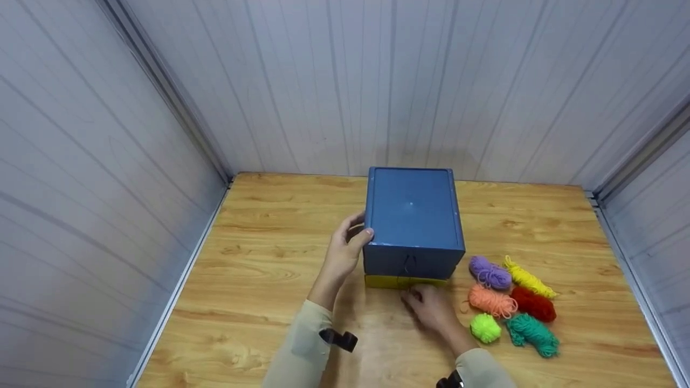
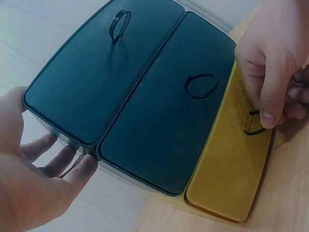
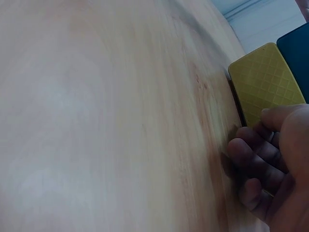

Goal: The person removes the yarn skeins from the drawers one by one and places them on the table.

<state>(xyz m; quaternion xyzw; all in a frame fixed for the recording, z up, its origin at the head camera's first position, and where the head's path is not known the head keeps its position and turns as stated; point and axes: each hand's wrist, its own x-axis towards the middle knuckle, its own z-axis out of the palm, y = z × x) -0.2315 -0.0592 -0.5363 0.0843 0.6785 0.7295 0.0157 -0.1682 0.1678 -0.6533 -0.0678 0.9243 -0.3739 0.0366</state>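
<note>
A small drawer cabinet point(image 1: 415, 210) with a blue top stands on the wooden table. The left wrist view shows two dark blue-green drawer fronts and, lowest, a yellow drawer point(image 2: 217, 179), each with a thin black loop pull. My left hand point(image 1: 344, 250) rests against the cabinet's left side, thumb at the top edge and fingers spread along the wall. With thumb and fingers, my right hand point(image 1: 429, 308) pinches the black loop point(image 2: 256, 132) of the yellow drawer, low at the front. All the drawers look closed.
Right of the cabinet lie several yarn bundles: purple point(image 1: 490, 272), yellow point(image 1: 531, 277), orange point(image 1: 491, 302), red point(image 1: 533, 304), bright green point(image 1: 485, 328) and teal point(image 1: 533, 334). Pale panel walls point(image 1: 302, 91) enclose the table point(image 1: 269, 242) at the back and sides.
</note>
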